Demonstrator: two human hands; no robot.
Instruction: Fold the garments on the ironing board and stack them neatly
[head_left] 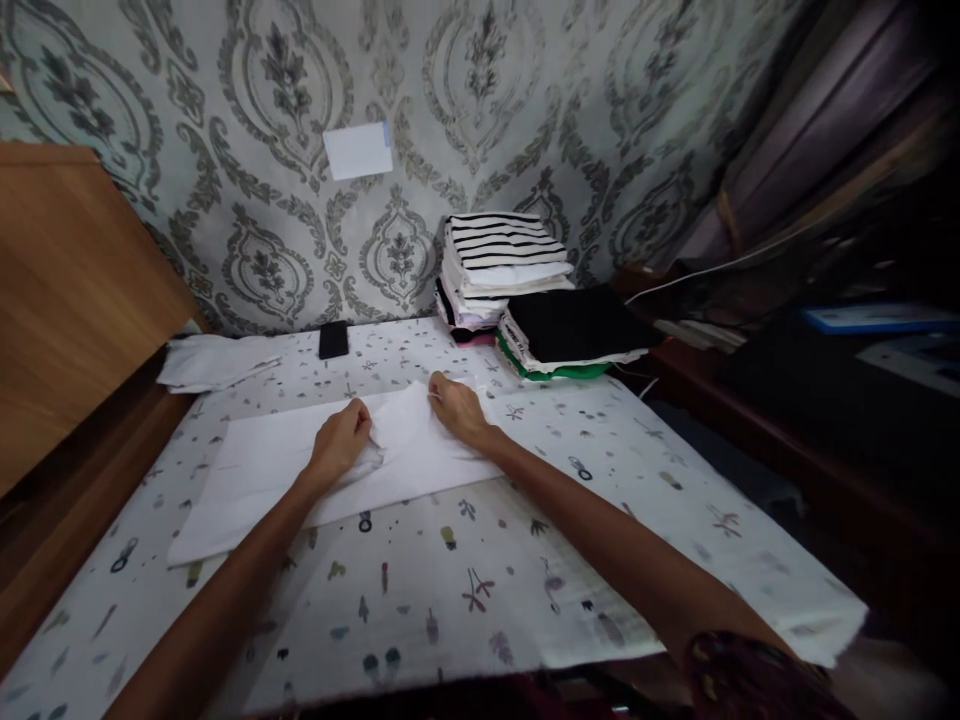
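Note:
A white cloth garment [270, 465] lies in a long flat strip across the patterned table cover, its right part rumpled and partly lifted. My left hand [341, 440] pinches the cloth near its middle, fingers closed. Farther right, my right hand [457, 408] has its fingertips closed on the raised upper edge of the same cloth. Between the two hands the fabric bunches into folds. Exactly which part of the garment each hand grips is hidden by the fingers.
Folded clothes with a striped top [506, 240] stand in a stack by the wall. Beside them is a pile topped with black cloth [577, 325]. A dark phone [334, 340] and folded white cloth [214, 362] lie at the back left. A wooden cabinet [75, 290] borders the left side.

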